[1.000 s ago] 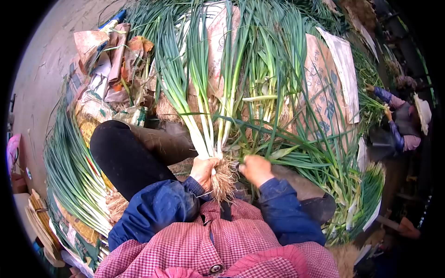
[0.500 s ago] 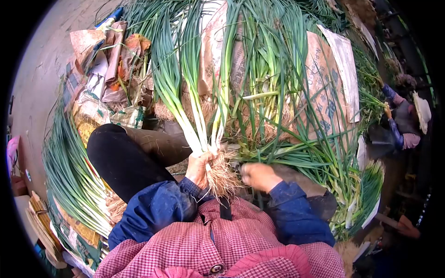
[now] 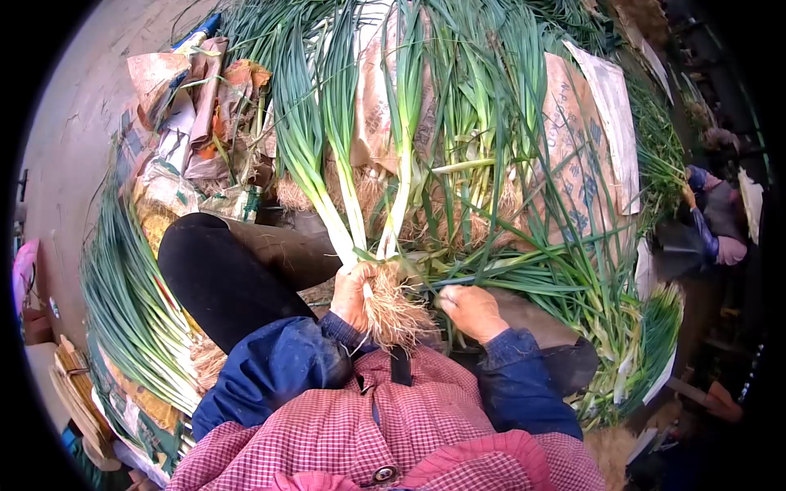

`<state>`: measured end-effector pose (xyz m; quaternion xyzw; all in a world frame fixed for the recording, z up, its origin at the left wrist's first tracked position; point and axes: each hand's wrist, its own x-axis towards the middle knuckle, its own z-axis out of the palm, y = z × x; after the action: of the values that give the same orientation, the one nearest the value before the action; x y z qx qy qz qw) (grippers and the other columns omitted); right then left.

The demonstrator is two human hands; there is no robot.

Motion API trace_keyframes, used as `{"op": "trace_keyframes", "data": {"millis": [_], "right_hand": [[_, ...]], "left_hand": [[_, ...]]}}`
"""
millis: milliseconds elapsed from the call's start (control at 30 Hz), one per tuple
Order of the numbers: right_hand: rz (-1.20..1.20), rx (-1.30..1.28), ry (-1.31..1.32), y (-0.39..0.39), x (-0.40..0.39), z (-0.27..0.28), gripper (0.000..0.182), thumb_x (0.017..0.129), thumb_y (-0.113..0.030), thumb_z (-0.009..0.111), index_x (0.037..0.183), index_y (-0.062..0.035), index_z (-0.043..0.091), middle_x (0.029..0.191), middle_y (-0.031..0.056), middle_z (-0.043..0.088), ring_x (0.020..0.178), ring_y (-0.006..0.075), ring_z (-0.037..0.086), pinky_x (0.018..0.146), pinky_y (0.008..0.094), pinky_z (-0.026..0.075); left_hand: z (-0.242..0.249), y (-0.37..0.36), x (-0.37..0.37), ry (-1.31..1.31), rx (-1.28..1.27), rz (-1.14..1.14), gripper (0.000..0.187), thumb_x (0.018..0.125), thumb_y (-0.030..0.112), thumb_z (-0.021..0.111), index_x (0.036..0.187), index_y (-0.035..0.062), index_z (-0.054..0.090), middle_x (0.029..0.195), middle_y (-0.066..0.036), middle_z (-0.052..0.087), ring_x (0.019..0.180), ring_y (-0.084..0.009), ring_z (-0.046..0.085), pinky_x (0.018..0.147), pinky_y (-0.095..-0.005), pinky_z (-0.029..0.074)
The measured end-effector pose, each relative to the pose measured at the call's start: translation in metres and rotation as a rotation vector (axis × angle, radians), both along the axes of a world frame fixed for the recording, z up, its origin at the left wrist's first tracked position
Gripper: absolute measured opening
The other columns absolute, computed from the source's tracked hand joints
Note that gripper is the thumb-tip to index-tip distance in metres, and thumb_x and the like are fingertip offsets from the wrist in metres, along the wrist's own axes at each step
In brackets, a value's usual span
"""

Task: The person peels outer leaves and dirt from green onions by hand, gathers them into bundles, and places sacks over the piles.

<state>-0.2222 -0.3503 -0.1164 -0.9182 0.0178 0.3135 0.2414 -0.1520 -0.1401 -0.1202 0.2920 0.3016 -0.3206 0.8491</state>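
My left hand (image 3: 350, 296) is wrapped round the white root ends of a bunch of green onions (image 3: 354, 221), whose green leaves fan away from me. The bunch's tangled roots (image 3: 393, 307) hang beside the hand, toward my right hand. Just right of the roots, my right hand (image 3: 472, 313) has its fingers curled together; whether something small is between them I cannot make out. Loose green onions (image 3: 483, 188) lie on printed brown sacking (image 3: 577, 139) beyond my hands.
A neat pile of green onions (image 3: 135, 299) lies at the left. Crumpled sacks and wrappings (image 3: 192, 123) are at the upper left. More stalks (image 3: 614, 344) lie at the right. A co-worker (image 3: 720, 213) is at the far right, near more greens.
My right hand has shifted slightly right and is less blurred. The upper part of the held bunch has spread a little differently, and the right-hand stalks lean farther right.
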Motion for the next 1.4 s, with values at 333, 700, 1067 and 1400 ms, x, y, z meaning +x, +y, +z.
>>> {"op": "trace_keyframes", "data": {"millis": [333, 700, 1067, 1400], "right_hand": [[0.089, -0.106, -0.331, 0.053, 0.087, 0.006, 0.025, 0.078, 0.000, 0.048, 0.102, -0.0046, 0.048, 0.072, 0.0091, 0.057, 0.055, 0.0168, 0.052, 0.047, 0.0299, 0.046], [-0.576, 1.286, -0.009, 0.025, 0.129, -0.001, 0.053, 0.075, 0.004, 0.041, 0.128, 0.0039, 0.036, 0.110, 0.0139, 0.058, 0.054, 0.0047, 0.050, 0.047, 0.0167, 0.042], [0.058, -0.248, 0.235, -0.013, -0.022, -0.020, 0.016, 0.084, -0.006, 0.050, 0.096, -0.0070, 0.061, 0.080, 0.0125, 0.065, 0.070, 0.0202, 0.063, 0.062, 0.0297, 0.049], [-0.030, 0.485, -0.019, 0.055, 0.075, 0.022, 0.032, 0.084, -0.016, 0.057, 0.112, 0.0000, 0.053, 0.099, 0.0162, 0.062, 0.080, 0.0250, 0.060, 0.077, 0.0327, 0.046]], "left_hand": [[-0.023, 0.008, -0.011, -0.035, -0.250, 0.129, 0.017, 0.079, 0.011, 0.060, 0.094, 0.0033, 0.055, 0.079, -0.010, 0.061, 0.065, -0.0198, 0.060, 0.054, -0.0301, 0.053], [-0.006, -0.005, -0.008, -0.077, 0.007, -0.039, 0.016, 0.072, -0.001, 0.050, 0.088, -0.0001, 0.047, 0.073, -0.018, 0.058, 0.046, -0.0177, 0.053, 0.040, -0.0272, 0.046], [0.001, 0.004, 0.003, -0.011, -0.034, 0.031, 0.010, 0.070, -0.003, 0.045, 0.079, -0.0006, 0.048, 0.069, -0.011, 0.053, 0.050, -0.0165, 0.052, 0.044, -0.0263, 0.047], [-0.018, 0.022, -0.004, 0.116, -0.148, -0.070, 0.028, 0.073, 0.012, 0.057, 0.098, -0.0005, 0.051, 0.076, -0.013, 0.059, 0.063, -0.0237, 0.060, 0.054, -0.0345, 0.054]]}}
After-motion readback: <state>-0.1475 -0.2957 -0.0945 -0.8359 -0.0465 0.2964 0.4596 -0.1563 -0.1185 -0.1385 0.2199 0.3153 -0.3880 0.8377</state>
